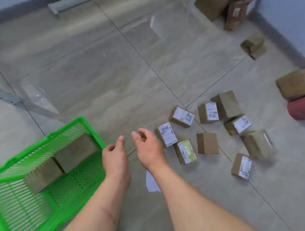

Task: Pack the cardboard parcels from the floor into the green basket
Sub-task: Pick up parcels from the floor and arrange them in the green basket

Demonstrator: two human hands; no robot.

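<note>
The green basket (66, 131) stands on the floor at the lower left, with two cardboard parcels (75, 152) lying inside it. Several small cardboard parcels, most with white labels, are scattered on the tiles to the right; the nearest parcel (167, 134) lies just right of my right hand. My left hand (115, 156) hovers beside the basket's right rim, fingers apart and holding nothing. My right hand (147, 146) is between the basket and the scattered parcels, fingers loosely curled and holding nothing.
Bigger cardboard boxes (211, 4) stand against the wall at the top right, another box (294, 83) with a red object (300, 108) under it sits at the right edge. A white paper scrap (151, 182) lies under my right forearm. A metal leg (4, 96) is at the left.
</note>
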